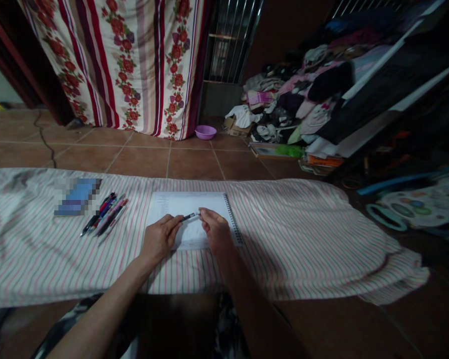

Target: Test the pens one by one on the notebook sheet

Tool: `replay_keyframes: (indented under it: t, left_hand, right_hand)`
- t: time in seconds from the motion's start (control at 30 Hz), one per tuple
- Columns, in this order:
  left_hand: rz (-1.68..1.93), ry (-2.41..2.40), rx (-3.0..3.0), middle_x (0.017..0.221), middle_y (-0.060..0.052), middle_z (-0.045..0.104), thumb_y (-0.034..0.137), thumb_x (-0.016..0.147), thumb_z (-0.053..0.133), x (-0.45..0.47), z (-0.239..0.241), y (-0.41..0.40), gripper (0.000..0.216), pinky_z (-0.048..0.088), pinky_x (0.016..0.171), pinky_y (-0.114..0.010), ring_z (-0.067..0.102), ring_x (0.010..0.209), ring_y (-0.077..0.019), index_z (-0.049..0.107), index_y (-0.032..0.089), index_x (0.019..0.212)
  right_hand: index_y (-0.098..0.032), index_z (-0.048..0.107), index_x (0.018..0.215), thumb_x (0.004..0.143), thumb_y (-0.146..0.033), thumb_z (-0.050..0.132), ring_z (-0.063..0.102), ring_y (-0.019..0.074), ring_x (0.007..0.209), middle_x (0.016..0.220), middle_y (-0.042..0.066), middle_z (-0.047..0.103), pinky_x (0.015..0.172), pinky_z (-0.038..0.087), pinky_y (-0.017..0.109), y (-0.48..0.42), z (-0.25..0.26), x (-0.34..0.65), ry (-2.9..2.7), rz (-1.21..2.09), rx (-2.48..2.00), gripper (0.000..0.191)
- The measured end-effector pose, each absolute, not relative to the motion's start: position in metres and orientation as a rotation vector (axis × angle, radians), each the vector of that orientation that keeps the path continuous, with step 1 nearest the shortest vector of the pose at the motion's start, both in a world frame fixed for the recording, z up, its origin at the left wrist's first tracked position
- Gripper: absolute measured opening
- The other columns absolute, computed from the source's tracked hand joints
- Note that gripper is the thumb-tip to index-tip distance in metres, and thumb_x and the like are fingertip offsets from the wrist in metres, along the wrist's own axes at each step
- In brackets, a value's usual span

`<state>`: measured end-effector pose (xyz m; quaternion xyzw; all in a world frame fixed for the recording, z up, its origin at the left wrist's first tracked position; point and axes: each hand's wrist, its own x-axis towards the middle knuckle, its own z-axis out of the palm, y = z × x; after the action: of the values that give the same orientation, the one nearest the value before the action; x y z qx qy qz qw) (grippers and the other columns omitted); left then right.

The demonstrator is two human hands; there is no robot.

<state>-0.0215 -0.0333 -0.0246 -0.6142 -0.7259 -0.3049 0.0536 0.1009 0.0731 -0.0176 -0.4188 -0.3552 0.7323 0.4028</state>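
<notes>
Grip, left hand [160,239]: fingertips pinched shut on the dark end of a pen [190,216].
Grip, right hand [216,230]: thumb and forefinger closed on the pale end of the same pen.
Pen: roughly level, spanning the gap between both hands, just above the page, at centre of view.
Under both hands: spiral notebook [179,203], open on a white page, coil binding along its 3 o'clock edge.
Beneath the notebook: striped cloth [303,239], pink and white, spread wide over the tiled floor [194,162].
At 9 o'clock of the notebook: loose row of pens [105,213], side by side on the cloth, apart from the hands.
Further out at 9 o'clock: flat blue item [78,196], blurred, detail not to be told.
At 12 o'clock, on the floor: purple bowl [205,131], before a floral curtain [134,60].
At 2 o'clock: heap of clothes [303,94].
</notes>
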Motion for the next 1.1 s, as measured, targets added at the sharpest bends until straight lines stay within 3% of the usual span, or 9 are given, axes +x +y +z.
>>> replay_keyframes:
  t: [0.2,0.73,1.1]
  left_hand:
    - [-0.96,-2.234,-1.864,0.082,-0.003,0.065,0.031,0.092,0.038,-0.022,-0.025,-0.033,0.032,0.047,0.062,-0.021,0.063,0.07,-0.0119,0.062,0.018,0.109]
    - [-1.028,-2.244,-1.874,0.077,-0.002,0.063,0.031,0.092,0.037,-0.02,-0.023,-0.035,0.034,0.045,0.059,-0.02,0.061,0.066,-0.0115,0.063,0.018,0.109]
    - [-1.005,-2.274,-1.85,0.082,-0.003,0.065,0.032,0.091,0.038,-0.023,-0.024,-0.034,0.032,0.047,0.064,-0.022,0.063,0.072,-0.0137,0.062,0.018,0.107]
  right_hand:
    - [-0.016,0.069,0.074,0.053,-0.031,0.077,0.053,0.0063,0.058,0.066,-0.001,0.062,0.05,0.04,0.016,0.069,-0.012,0.1,-0.855,1.91,-1.029,0.027]
    - [-0.017,0.071,0.075,0.056,-0.03,0.074,0.051,0.0069,0.058,0.062,-0.001,0.062,0.054,0.039,0.018,0.075,-0.025,0.101,-0.934,1.854,-0.982,0.024]
    - [-0.016,0.069,0.08,0.057,-0.028,0.074,0.059,0.0079,0.064,0.078,0.002,0.066,0.052,0.045,0.015,0.066,-0.006,0.1,-0.786,1.961,-0.984,0.027]
